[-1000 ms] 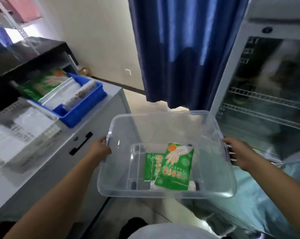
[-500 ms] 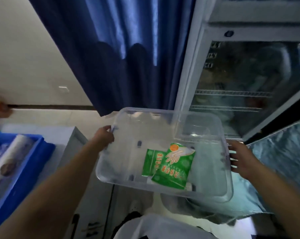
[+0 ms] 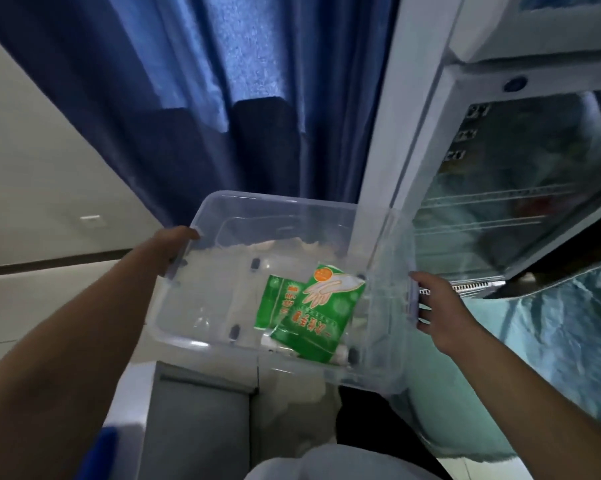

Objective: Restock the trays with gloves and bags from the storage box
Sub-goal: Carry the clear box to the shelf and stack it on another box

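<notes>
Box carry in hand: my left hand (image 3: 174,245) grips the clear storage box (image 3: 223,327) rim at 9 o'clock, right hand (image 3: 434,306) clamps the 3 o'clock rim. Green glove packs (image 3: 313,306) lie inside, toward 4 o'clock. Next, I reckon: set box down near the trays, level.

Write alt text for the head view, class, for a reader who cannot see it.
Two bare hands carry a clear box by its ends, the left hand on the left rim and the right hand on the right handle. Two green glove packs lie inside. Behind hang a blue curtain and, at right, a glass-door fridge.
</notes>
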Demonstrator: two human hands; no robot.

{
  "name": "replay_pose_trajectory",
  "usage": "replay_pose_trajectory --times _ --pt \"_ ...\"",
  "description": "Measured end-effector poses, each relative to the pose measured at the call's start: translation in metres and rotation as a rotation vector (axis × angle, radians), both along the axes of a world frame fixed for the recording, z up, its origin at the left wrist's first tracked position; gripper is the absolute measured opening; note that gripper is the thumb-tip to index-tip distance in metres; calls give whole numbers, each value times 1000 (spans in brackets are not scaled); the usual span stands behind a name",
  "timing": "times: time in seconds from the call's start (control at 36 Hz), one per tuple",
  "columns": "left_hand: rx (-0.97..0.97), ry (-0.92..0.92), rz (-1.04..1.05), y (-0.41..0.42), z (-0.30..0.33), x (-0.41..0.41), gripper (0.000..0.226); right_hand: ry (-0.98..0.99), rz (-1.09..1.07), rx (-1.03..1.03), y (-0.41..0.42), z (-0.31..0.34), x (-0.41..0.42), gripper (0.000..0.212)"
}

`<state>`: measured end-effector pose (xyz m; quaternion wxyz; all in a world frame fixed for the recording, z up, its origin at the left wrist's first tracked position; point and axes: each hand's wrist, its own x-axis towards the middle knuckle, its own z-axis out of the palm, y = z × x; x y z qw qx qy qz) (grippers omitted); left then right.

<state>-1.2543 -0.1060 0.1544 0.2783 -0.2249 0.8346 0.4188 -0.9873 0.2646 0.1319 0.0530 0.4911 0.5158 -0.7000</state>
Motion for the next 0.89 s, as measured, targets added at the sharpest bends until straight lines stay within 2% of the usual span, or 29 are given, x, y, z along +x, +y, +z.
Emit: replay_pose_trajectory --times 0.11,0.19,0.25,0.31,0.36,0.44,0.5,0.67,0.75,0.83,0.89 --pt "-15 -33 85 -24 -4 -35 29 -8 73 -3 -7 -13 -75 14" --pt "-21 -51 195 -45 -7 -53 21 -7 152 3 -11 -24 -139 20" --pt "-34 -17 268 -59 -8 -62 18 -1 211 -4 -16 -28 -183 22" --pt "-28 9 345 -74 -5 -66 14 7 279 18 -25 -30 -227 15" --pt "-8 37 427 -93 -5 -66 19 25 369 68 -38 -26 -272 12" --pt "-7 87 548 -121 -7 -63 27 65 518 110 -65 -29 -342 42" --pt "-6 117 632 -136 -12 -58 32 57 658 148 -90 -27 -384 54" --pt "14 226 968 -181 -26 -53 41 145 879 191 -185 -12 -506 59" --pt "-33 234 1070 -210 -34 -57 44 143 1024 238 -239 -5 -557 72" --pt "-54 266 1167 -243 -44 -64 36 169 1144 277 -298 4 -607 59" --pt "-45 277 1239 -266 -49 -68 32 164 1208 293 -341 11 -636 60"
